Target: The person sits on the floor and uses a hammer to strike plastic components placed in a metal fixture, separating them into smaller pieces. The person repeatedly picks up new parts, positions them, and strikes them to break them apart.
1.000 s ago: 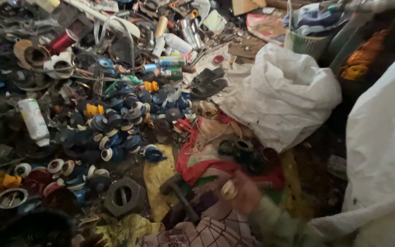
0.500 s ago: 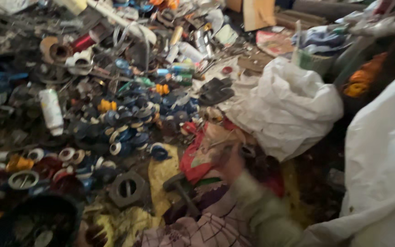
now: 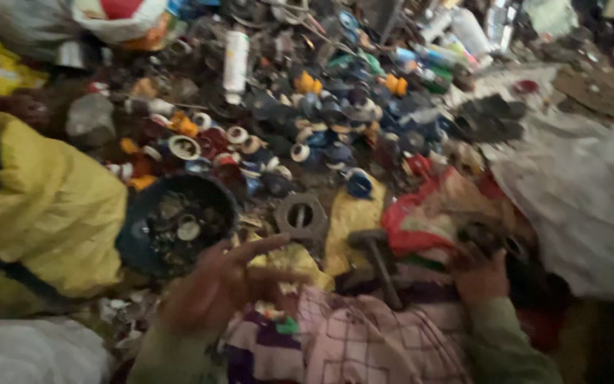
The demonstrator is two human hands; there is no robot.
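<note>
Left hand (image 3: 211, 284), fingers spread and empty, hovers lower centre beside the dark bowl (image 3: 136, 220) collecting sorted scrap; right hand (image 3: 479, 279) grip indeterminate.

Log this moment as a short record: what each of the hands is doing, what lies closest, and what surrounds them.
left hand: open, fingers spread, holding nothing, beside the dark round bowl of small scrap bits
right hand: at the pile of dark ring-shaped parts; grip too blurred to tell
between hands: hammer lying on cloth; hexagonal metal nut just beyond
lap: checked pink cloth
beyond: heap of mixed plastic caps and parts
left side: yellow bag
right side: white sack
</note>
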